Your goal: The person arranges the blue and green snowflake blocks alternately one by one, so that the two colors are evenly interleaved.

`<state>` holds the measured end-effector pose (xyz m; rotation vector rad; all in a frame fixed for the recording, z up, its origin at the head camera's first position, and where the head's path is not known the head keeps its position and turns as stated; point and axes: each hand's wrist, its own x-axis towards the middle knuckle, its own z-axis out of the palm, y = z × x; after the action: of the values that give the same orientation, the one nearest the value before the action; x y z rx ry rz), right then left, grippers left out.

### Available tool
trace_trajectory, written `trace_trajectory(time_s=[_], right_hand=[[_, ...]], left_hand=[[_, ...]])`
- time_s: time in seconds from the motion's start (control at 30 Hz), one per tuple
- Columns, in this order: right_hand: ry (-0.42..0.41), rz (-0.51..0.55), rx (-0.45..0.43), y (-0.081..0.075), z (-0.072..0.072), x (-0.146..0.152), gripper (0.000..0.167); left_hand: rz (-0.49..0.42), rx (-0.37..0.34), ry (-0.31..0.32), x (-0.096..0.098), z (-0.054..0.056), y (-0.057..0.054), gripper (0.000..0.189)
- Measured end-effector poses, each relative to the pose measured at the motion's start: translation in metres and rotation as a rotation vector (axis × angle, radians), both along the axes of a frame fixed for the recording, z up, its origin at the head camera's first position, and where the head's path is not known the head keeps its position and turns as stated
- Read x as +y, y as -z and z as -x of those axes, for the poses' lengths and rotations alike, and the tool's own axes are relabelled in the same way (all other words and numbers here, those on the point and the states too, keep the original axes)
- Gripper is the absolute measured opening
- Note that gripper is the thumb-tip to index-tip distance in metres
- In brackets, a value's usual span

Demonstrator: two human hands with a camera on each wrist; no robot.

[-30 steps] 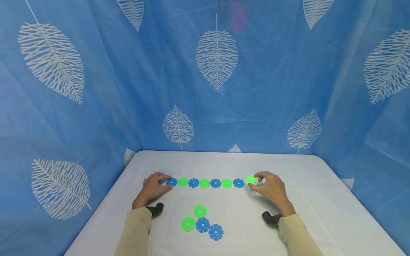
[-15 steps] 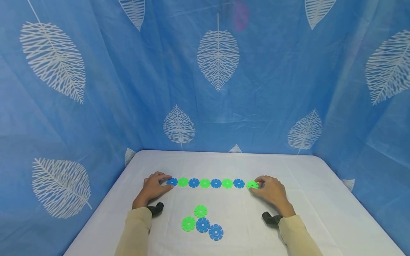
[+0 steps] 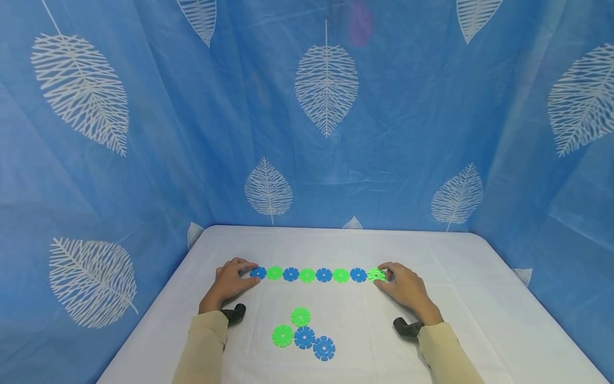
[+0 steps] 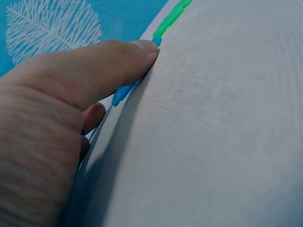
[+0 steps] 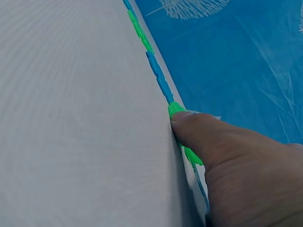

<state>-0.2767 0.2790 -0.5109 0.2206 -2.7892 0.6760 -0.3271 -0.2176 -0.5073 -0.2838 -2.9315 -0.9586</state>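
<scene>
A straight row of notched plastic discs (image 3: 323, 275), blue and green by turns, lies flat across the white table. At its left end my left hand (image 3: 232, 281) holds a blue notched disc (image 3: 259, 273) between thumb and fingers. In the left wrist view the thumb (image 4: 128, 59) lies along the near edge of that disc. My right hand (image 3: 406, 285) pinches a green notched disc (image 3: 376, 274) at the right end, close beside a blue disc (image 3: 358, 275). The right wrist view has this green disc (image 5: 176, 108) in line with the row, the thumb on its near edge.
Nearer the front lie two loose green discs (image 3: 300, 317) and a blue disc (image 3: 304, 337), with more blue (image 3: 324, 348) overlapping beside it. A blue curtain (image 3: 326, 176) with white leaf prints hangs behind and on both sides of the white table (image 3: 364, 330).
The green disc in my right hand, tilted and raised before, now lies flatter and slightly left, against the row's end. The left hand has stayed put.
</scene>
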Motion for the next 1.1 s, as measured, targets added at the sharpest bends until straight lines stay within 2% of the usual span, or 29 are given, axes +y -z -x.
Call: trace_trajectory(time_s=[0.23, 0.43, 0.67, 0.83, 1.1], right_hand=[[-0.004, -0.037, -0.019, -0.001, 0.0, 0.0, 0.04], [-0.009, -0.031, -0.061, -0.004, -0.001, 0.0, 0.043], [-0.029, -0.027, -0.063, -0.005, -0.002, 0.001, 0.047], [-0.037, -0.001, -0.069, -0.004, -0.002, 0.002, 0.052], [-0.08, 0.077, -0.048, -0.01, 0.0, -0.001, 0.042]], left_hand=[[-0.008, 0.0, -0.004, 0.001, 0.001, -0.001, 0.045], [0.003, 0.015, 0.003, 0.0, 0.002, 0.002, 0.044], [-0.004, 0.02, 0.008, -0.001, 0.002, 0.004, 0.044], [0.002, 0.026, 0.006, 0.0, 0.001, 0.004, 0.043], [0.007, 0.02, 0.001, -0.001, 0.001, 0.004, 0.044]])
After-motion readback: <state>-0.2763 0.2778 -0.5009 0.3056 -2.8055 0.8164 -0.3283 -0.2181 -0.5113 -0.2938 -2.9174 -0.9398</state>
